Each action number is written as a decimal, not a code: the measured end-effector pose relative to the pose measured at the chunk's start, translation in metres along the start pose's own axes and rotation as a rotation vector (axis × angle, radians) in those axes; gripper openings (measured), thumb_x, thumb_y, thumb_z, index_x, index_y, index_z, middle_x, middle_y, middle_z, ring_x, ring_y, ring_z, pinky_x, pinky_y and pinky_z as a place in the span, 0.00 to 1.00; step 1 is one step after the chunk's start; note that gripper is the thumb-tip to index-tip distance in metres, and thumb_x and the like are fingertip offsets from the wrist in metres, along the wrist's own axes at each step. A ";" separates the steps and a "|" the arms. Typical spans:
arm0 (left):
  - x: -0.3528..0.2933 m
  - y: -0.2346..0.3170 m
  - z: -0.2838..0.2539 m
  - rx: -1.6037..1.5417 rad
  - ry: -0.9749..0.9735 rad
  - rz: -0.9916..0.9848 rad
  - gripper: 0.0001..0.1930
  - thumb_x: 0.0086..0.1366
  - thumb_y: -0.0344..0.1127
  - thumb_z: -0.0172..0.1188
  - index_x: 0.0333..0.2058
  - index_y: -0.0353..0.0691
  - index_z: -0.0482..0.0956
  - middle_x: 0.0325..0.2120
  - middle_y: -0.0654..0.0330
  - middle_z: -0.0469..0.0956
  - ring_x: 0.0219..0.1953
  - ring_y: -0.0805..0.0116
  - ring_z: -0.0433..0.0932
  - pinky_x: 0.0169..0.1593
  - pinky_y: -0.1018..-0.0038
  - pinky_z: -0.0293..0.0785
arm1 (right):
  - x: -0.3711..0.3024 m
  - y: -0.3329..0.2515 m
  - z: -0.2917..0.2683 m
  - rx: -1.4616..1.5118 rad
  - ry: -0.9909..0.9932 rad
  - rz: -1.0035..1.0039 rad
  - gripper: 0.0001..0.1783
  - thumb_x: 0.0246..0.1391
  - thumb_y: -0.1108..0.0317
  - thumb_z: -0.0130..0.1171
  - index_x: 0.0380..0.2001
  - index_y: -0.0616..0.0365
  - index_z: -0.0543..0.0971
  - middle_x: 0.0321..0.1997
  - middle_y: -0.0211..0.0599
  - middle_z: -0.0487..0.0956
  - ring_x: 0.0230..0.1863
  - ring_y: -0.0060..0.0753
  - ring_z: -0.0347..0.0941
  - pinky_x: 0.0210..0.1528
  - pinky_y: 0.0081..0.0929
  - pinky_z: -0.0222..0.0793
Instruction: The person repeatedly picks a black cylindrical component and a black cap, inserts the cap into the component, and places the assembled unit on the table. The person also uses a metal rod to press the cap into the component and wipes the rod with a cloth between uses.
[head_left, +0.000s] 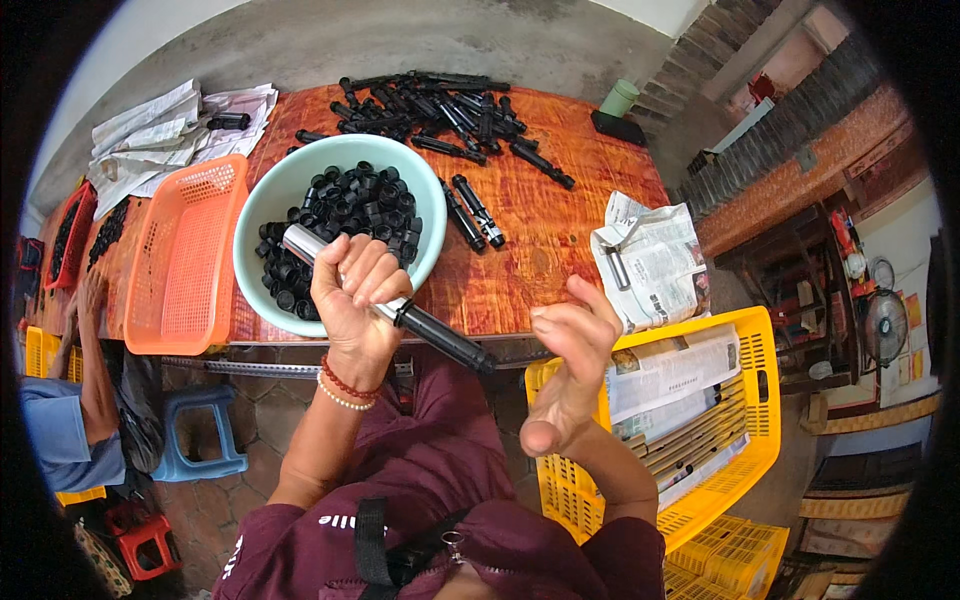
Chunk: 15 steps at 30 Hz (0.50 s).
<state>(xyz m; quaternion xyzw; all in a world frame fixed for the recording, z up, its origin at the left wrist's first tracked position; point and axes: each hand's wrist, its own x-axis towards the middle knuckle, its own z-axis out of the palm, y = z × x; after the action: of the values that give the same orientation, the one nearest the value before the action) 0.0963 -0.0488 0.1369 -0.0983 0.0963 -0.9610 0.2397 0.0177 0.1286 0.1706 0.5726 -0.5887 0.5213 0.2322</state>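
Observation:
My left hand (358, 290) is wrapped round a silver metal tube (303, 243), held slantwise over the near rim of a pale green bowl (436, 185). A longer black end piece (445, 337) sticks out of the fist toward the lower right. The bowl holds a heap of short black caps (345, 208). My right hand (572, 375) is raised to the right of the tube, fingers bent and apart, with nothing in it. Beyond the hands, two black-and-silver rods (476, 212) lie on the reddish wooden table (545, 230).
Black tubular parts (440, 110) are heaped at the back. An orange basket (185, 260) stands left of the bowl. Folded newspaper (655, 265) lies at the table's right edge, above a yellow crate (760, 400) holding thin rods. Another person's arm (92, 335) shows at far left.

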 end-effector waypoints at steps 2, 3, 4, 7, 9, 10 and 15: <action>-0.003 -0.014 -0.006 0.047 0.024 -0.047 0.17 0.64 0.35 0.48 0.16 0.47 0.59 0.10 0.73 0.55 0.11 0.83 0.52 0.16 0.84 0.53 | 0.000 0.004 0.014 0.014 -0.113 -0.011 0.39 0.54 0.32 0.40 0.50 0.58 0.71 0.44 0.44 0.71 0.54 0.52 0.61 0.60 0.51 0.51; -0.007 -0.030 -0.013 0.109 0.038 -0.092 0.17 0.64 0.35 0.48 0.16 0.47 0.59 0.09 0.73 0.55 0.10 0.83 0.52 0.16 0.84 0.52 | -0.001 0.003 0.021 0.019 -0.168 -0.014 0.39 0.55 0.32 0.40 0.50 0.57 0.71 0.44 0.44 0.71 0.54 0.52 0.61 0.60 0.51 0.51; -0.008 -0.031 -0.016 0.079 0.055 -0.076 0.17 0.64 0.35 0.48 0.15 0.48 0.59 0.09 0.74 0.55 0.10 0.83 0.52 0.16 0.84 0.52 | -0.001 0.002 0.025 0.076 -0.139 0.064 0.38 0.56 0.33 0.39 0.52 0.57 0.71 0.46 0.43 0.70 0.56 0.52 0.60 0.60 0.52 0.50; -0.020 -0.049 -0.020 0.391 0.359 -0.092 0.13 0.62 0.39 0.51 0.19 0.49 0.64 0.10 0.77 0.55 0.10 0.86 0.53 0.15 0.85 0.52 | -0.004 0.004 0.038 0.057 -0.161 0.041 0.37 0.56 0.34 0.39 0.51 0.57 0.71 0.48 0.44 0.69 0.57 0.53 0.59 0.60 0.53 0.49; -0.026 -0.062 -0.020 0.256 0.335 -0.175 0.13 0.62 0.42 0.49 0.19 0.50 0.65 0.10 0.77 0.56 0.10 0.85 0.54 0.14 0.85 0.53 | -0.009 0.013 0.042 0.040 -0.156 -0.001 0.38 0.58 0.36 0.37 0.50 0.61 0.71 0.48 0.47 0.68 0.57 0.53 0.60 0.60 0.52 0.49; -0.026 -0.062 -0.024 0.180 0.274 -0.198 0.13 0.62 0.41 0.48 0.18 0.50 0.63 0.10 0.76 0.56 0.10 0.84 0.54 0.15 0.85 0.54 | -0.009 0.019 0.045 0.025 -0.144 -0.008 0.38 0.58 0.36 0.37 0.49 0.62 0.71 0.47 0.48 0.69 0.56 0.54 0.60 0.60 0.52 0.50; -0.012 -0.056 -0.045 0.188 0.220 -0.184 0.16 0.65 0.37 0.44 0.16 0.49 0.58 0.09 0.73 0.55 0.10 0.80 0.53 0.17 0.81 0.54 | -0.018 0.032 0.039 0.145 -0.152 0.327 0.36 0.59 0.39 0.36 0.50 0.63 0.71 0.50 0.47 0.68 0.58 0.51 0.59 0.61 0.46 0.49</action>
<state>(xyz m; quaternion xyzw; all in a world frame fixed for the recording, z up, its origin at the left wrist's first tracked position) 0.0711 0.0118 0.1052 0.0221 0.0222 -0.9887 0.1467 0.0052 0.0957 0.1307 0.5224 -0.6506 0.5482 0.0576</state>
